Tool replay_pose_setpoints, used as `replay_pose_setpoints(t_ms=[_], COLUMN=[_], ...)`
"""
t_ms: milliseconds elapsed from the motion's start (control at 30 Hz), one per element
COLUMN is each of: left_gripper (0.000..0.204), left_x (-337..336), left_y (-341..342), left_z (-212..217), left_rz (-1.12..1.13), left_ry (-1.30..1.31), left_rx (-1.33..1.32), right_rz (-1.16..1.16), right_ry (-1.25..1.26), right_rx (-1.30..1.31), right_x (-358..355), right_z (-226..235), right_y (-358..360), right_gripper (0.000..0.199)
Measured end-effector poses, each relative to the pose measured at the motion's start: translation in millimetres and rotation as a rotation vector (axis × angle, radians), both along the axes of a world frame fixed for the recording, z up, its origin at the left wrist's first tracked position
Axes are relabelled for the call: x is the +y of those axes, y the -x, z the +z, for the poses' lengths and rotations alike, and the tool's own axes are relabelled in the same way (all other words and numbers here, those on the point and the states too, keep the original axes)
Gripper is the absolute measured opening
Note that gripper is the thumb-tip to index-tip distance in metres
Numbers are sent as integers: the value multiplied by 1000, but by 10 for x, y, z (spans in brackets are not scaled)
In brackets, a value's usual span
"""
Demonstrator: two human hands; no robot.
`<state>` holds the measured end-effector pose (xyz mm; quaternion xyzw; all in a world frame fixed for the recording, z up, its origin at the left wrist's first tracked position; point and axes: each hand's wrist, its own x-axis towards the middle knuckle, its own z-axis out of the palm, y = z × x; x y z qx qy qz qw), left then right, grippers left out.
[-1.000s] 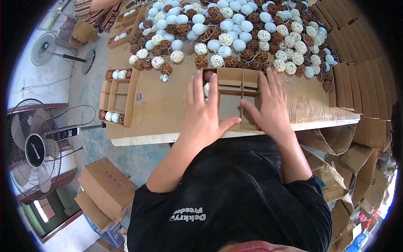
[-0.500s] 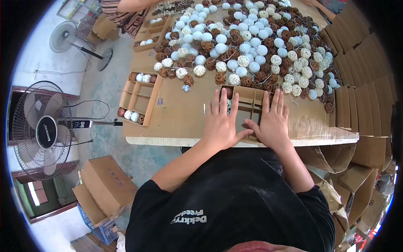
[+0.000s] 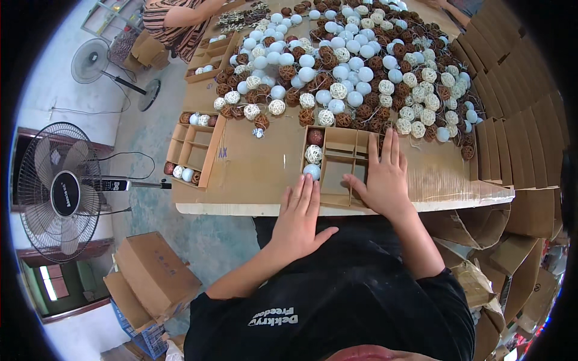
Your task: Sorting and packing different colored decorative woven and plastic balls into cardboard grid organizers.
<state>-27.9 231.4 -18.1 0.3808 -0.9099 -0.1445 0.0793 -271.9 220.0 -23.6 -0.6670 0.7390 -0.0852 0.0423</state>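
Note:
A divided cardboard box (image 3: 341,149) lies in front of me at the table's near edge. Down its left compartment run a dark brown ball (image 3: 315,137), a white woven ball (image 3: 313,154) and a pale blue-white ball (image 3: 312,172). My left hand (image 3: 299,215) is open, its fingertips on or just by the pale ball, its palm past the table edge. Over the box's right side lies my right hand (image 3: 385,179), open with fingers stretched out and thumb toward the middle compartments. What sits under the right hand is hidden.
A large heap of white, pale blue and brown balls (image 3: 337,72) covers the table's far part. Another divided box (image 3: 197,147) with balls stands at left, a further one (image 3: 211,57) behind it. Stacked cardboard (image 3: 518,144) lines the right. A person (image 3: 180,18) works at the far left.
My left hand has drawn back toward me and left, uncovering the balls in the box's left compartment. The right hand stays over the box's right side. The view has shifted slightly.

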Motion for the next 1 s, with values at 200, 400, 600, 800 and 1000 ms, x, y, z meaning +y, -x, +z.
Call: replay_pose_setpoints(t_ms=[200,400,600,800,1000], left_gripper=[55,31,15,22,32], left_x=[-295,-512,-333,-469,-781], left_y=[-55,-112,-377,-1129,-2006], left_z=[10,-7,502,817,796], left_rz=[381,307,301,500,863], left_ry=[-32,-234,-155,-240,-225], left_rx=[350,296,304,401,567], right_rz=[-15,26,-212,-343,-172], right_ry=[-68,48,649,473,814], right_rx=[3,-213,-1203,-1105,-904], right_x=[0,51,199,293,493], right_z=[58,21,-81,-475,346], right_y=[-2,79,854,1024,1195], right_gripper=[111,101,24,17,13])
